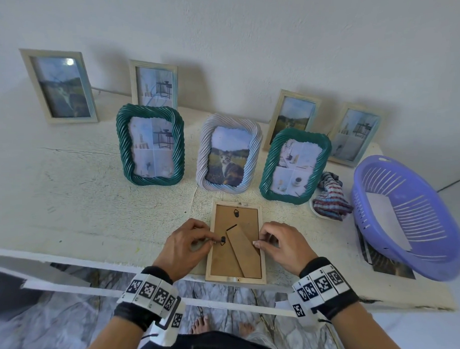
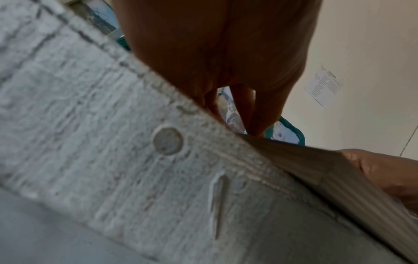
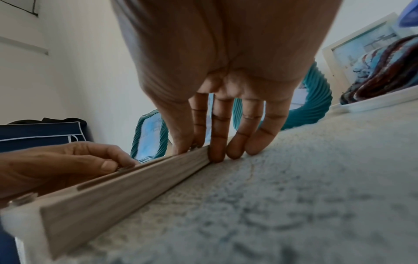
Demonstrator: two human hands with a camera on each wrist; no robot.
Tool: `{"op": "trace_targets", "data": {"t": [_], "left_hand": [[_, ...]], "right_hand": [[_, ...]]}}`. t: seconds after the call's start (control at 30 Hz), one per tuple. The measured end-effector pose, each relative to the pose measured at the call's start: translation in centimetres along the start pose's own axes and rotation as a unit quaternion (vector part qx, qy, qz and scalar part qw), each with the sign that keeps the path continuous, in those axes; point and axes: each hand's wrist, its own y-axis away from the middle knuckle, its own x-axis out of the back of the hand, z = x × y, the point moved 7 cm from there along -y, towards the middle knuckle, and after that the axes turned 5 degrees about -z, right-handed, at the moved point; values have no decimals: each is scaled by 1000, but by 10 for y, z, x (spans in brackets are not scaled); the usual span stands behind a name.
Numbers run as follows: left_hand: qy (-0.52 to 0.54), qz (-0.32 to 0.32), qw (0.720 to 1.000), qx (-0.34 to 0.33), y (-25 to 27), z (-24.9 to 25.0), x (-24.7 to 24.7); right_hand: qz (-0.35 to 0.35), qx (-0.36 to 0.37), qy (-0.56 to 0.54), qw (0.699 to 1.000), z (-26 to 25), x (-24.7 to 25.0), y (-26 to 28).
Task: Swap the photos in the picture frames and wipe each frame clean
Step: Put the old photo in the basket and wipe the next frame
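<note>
Left hand [image 1: 183, 247] pinched on the small metal clip [image 1: 217, 241] at the left edge of the frame [image 1: 235, 242]; right hand [image 1: 283, 247] pinched on the right edge, steadying. Frame face down near the table's [image 1: 94, 205] front edge. Best turned gently, clip by clip, backing board [image 1: 226, 260] kept flat. Cloth [image 1: 330, 201] just beside the basket [image 1: 407, 215].

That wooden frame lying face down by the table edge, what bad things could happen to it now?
The wooden frame lies face down with its near end at the table edge, so a hard push might slide it off. The left hand pinches a small back clip, which could bend or nick a fingertip. The right hand steadies only one side, so the frame may twist.
</note>
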Motion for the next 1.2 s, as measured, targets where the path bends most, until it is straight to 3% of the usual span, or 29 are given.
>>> {"op": "trace_targets", "data": {"t": [0.17,0.3,0.47,0.7,1.2], "left_hand": [[7,11,1000,-9,0,0,0],[-3,17,1000,-7,0,2,0],[-5,20,1000,-5,1,3,0],[-1,13,1000,1,1,2,0],[-11,10,1000,-11,0,2,-1]], "right_hand": [[-15,-14,22,1000,-1,3,-2],[29,-22,57,998,-8,14,-13],[-4,-41,74,996,-13,11,-39],[-27,-77,46,996,-10,8,-48],[-59,-59,-8,997,-8,5,-29]]}}
